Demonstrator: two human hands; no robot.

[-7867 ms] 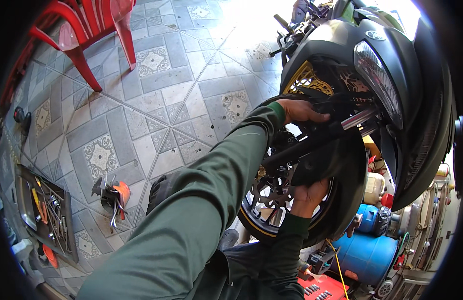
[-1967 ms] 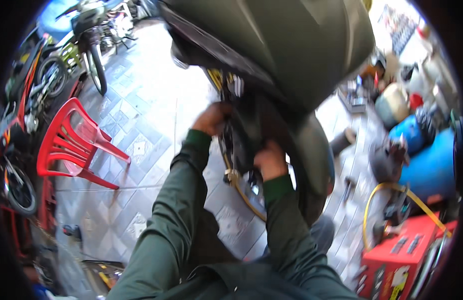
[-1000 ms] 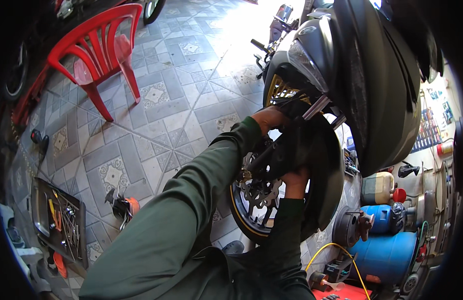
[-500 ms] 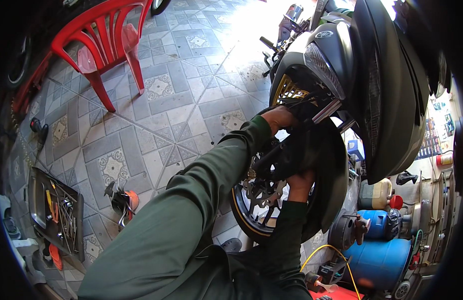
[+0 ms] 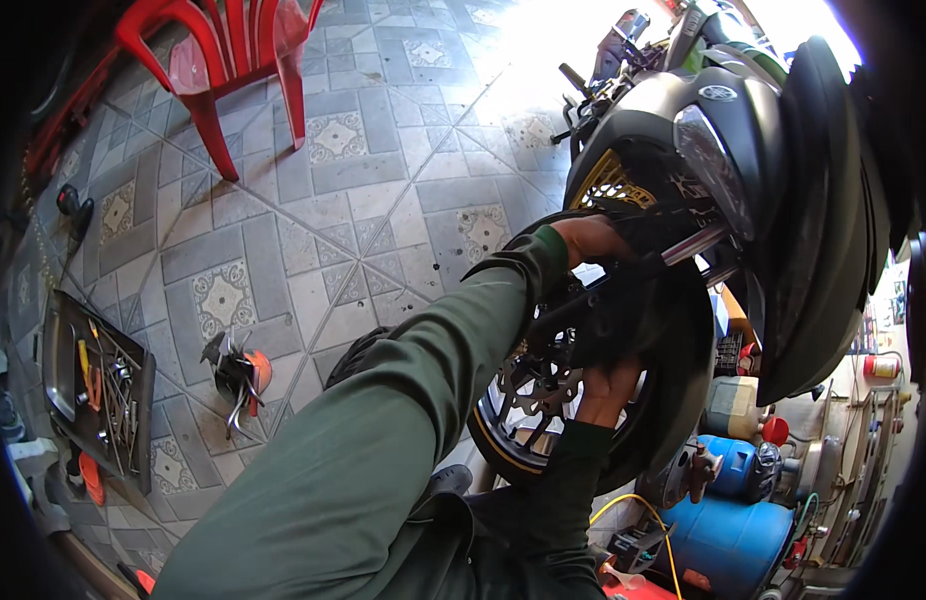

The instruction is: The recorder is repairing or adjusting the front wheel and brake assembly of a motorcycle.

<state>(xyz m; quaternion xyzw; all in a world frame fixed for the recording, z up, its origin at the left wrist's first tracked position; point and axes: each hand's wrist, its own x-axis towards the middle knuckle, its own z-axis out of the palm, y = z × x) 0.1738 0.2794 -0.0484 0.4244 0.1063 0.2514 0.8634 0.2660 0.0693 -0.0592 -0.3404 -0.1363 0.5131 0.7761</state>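
A black motorcycle front fender (image 5: 633, 312) sits over the front wheel, between the fork legs. At its upper end my left hand (image 5: 595, 238) reaches in beside the fork tube (image 5: 695, 243), its fingertips lost in the dark parts there. Lower down, my right hand (image 5: 607, 388) is closed at the fender's lower end, with its fingers partly behind the black plastic. Beside that hand are the front wheel's tyre (image 5: 683, 390) and a brake disc (image 5: 528, 383). The headlight (image 5: 711, 160) and dark front fairing stand above the fork.
On the left floor lies a tray of tools (image 5: 143, 440), with a bundle of orange and dark items (image 5: 245, 378) near it. A red plastic chair (image 5: 205, 110) stands at the far left. Blue tanks (image 5: 728, 545), a jug (image 5: 731, 408) and a yellow hose (image 5: 638, 497) crowd the right.
The view has shifted, so the motorcycle sits farther right and lower. Both hands remain at the fender, with slight blur around its lower end. No grasp has visibly changed.
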